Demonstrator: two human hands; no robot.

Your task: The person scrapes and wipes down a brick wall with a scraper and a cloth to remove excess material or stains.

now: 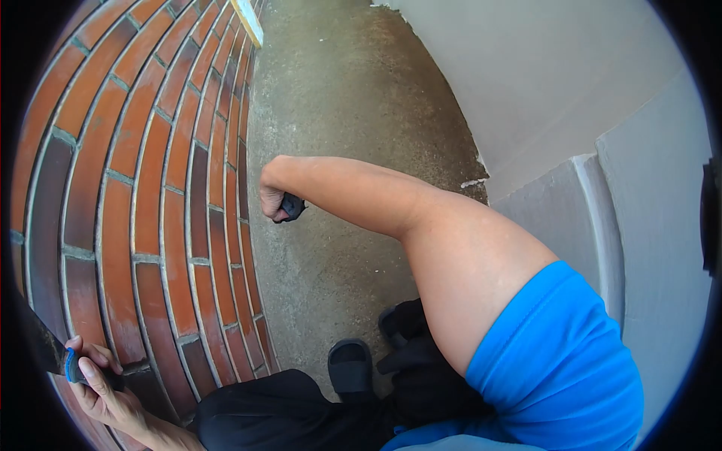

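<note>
My right arm reaches out across the view, and my right hand (271,188) hangs bent at the wrist beside the brick wall. Its fingers are closed around a black crumpled cloth (292,207), part of which bulges out toward the palm side. At the lower left, my left hand (101,387) pinches a dark piece with a blue edge (73,366) between thumb and fingers. That piece is close against the brick wall (147,218), and I cannot tell what kind of thing it is.
A concrete floor (338,98) runs between the brick wall and a pale grey wall (571,83) on the right. A white post (248,22) stands at the far end of the bricks. Below are my black sandal (350,367) and dark trousers (263,413).
</note>
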